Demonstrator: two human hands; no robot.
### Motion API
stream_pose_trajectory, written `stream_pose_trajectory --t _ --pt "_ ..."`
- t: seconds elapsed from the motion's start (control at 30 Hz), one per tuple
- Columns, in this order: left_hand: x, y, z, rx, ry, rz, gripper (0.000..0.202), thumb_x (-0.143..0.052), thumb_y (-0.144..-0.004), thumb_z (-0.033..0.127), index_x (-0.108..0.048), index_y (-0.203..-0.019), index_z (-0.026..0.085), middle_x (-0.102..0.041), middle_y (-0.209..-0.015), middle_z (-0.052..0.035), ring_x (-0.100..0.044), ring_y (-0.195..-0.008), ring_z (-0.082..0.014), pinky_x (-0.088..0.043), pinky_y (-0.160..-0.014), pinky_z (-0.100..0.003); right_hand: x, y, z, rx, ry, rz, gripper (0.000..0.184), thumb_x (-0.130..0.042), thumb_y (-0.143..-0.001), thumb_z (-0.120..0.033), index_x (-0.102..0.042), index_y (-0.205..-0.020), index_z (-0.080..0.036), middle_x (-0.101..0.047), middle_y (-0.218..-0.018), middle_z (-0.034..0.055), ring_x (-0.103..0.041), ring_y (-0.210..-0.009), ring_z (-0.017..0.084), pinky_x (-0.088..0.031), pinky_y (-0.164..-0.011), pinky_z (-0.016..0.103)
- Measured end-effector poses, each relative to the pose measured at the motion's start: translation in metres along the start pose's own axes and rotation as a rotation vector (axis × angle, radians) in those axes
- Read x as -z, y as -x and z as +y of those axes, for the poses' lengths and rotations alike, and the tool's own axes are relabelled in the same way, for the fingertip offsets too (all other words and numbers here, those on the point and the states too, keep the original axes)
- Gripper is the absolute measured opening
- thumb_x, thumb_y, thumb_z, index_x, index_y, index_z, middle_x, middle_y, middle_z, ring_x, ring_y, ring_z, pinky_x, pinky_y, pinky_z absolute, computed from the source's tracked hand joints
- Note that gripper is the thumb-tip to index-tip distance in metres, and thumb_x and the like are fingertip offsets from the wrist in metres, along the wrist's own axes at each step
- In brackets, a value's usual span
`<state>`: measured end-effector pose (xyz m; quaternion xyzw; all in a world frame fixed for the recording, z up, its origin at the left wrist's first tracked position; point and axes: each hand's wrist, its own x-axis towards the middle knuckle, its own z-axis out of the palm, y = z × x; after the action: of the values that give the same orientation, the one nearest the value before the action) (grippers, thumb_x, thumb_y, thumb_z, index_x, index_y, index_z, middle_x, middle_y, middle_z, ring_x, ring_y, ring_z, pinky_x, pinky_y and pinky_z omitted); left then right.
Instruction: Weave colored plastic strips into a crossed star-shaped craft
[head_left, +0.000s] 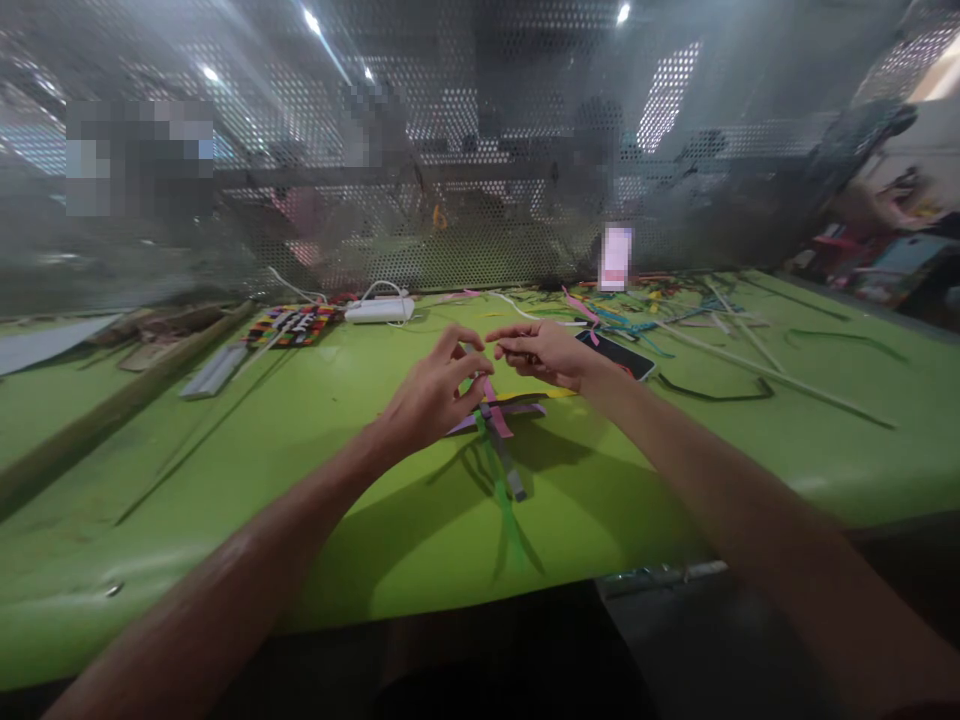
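Observation:
My left hand [435,390] hovers over the middle of the green table [225,480], fingers curled in a pinch on crossed paper strips [501,420] in pink, purple, green and grey. My right hand [544,352] meets it from the right, fingers pressed together on the upper ends of the same strips. The strips fan out below both hands, with a green one [510,510] trailing toward the table's front edge.
A black phone [622,353] lies just right of my right hand. Loose coloured strips [637,310] litter the back right. A white power strip [379,310], a woven multicoloured mat [292,325] and a perforated metal screen [480,150] stand behind.

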<state>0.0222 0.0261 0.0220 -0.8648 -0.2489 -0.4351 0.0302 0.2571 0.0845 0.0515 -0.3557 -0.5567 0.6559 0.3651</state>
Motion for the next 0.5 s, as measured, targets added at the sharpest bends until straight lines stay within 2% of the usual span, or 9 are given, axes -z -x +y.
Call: stream_pose_trajectory --t 0.07,0.2,0.3,0.4,0.5 --pt "0.001 0.0 0.001 0.005 -0.004 -0.003 0.011 -0.064 -0.106 0.012 -0.075 -0.107 0.016 -0.064 -0.129 -0.0131 -0.07 -0.087 -0.0141 -0.062 -0.062 -0.023 0.0 0.001 -0.002 0.017 -0.009 0.001 0.007 -0.073 -0.101 -0.011 -0.072 -0.097 -0.016 -0.062 -0.074 -0.0002 -0.033 -0.054 0.008 -0.022 -0.044 0.02" --pt "0.002 -0.001 0.002 0.015 -0.01 -0.022 0.011 -0.065 -0.106 0.012 -0.075 -0.108 0.016 -0.064 -0.129 -0.0134 -0.069 -0.088 -0.0143 -0.063 -0.063 -0.024 0.004 0.001 -0.006 0.059 0.005 0.007 0.017 -0.074 -0.108 -0.02 -0.069 -0.092 -0.016 -0.039 -0.06 -0.0092 -0.022 -0.053 0.008 -0.021 -0.045 0.02" --pt "0.001 -0.001 0.001 0.022 -0.005 -0.023 0.011 -0.065 -0.106 0.013 -0.076 -0.107 0.015 -0.063 -0.127 -0.013 -0.069 -0.087 -0.0142 -0.063 -0.063 -0.024 0.009 -0.001 -0.007 0.072 0.019 0.007 0.034 -0.074 -0.112 -0.032 -0.063 -0.083 -0.019 -0.033 -0.057 -0.0101 -0.021 -0.052 0.009 -0.021 -0.045 0.019" --pt "0.0 -0.001 0.0 0.025 0.002 -0.019 0.011 -0.066 -0.106 0.013 -0.076 -0.106 0.016 -0.063 -0.127 -0.0126 -0.069 -0.087 -0.0141 -0.062 -0.062 -0.023 0.013 -0.001 -0.007 0.063 0.033 -0.004 0.052 -0.067 -0.117 -0.046 -0.051 -0.072 -0.022 -0.028 -0.056 -0.0098 -0.021 -0.051 0.009 -0.021 -0.046 0.02" --pt "-0.002 0.0 -0.002 0.015 0.014 -0.012 0.012 -0.065 -0.106 0.012 -0.076 -0.106 0.016 -0.063 -0.128 -0.0129 -0.069 -0.089 -0.0146 -0.062 -0.062 -0.023 0.012 -0.001 -0.007 0.061 0.029 0.001 0.056 -0.063 -0.118 -0.046 -0.045 -0.07 -0.024 -0.026 -0.057 -0.0095 -0.02 -0.052 0.009 -0.02 -0.046 0.02"
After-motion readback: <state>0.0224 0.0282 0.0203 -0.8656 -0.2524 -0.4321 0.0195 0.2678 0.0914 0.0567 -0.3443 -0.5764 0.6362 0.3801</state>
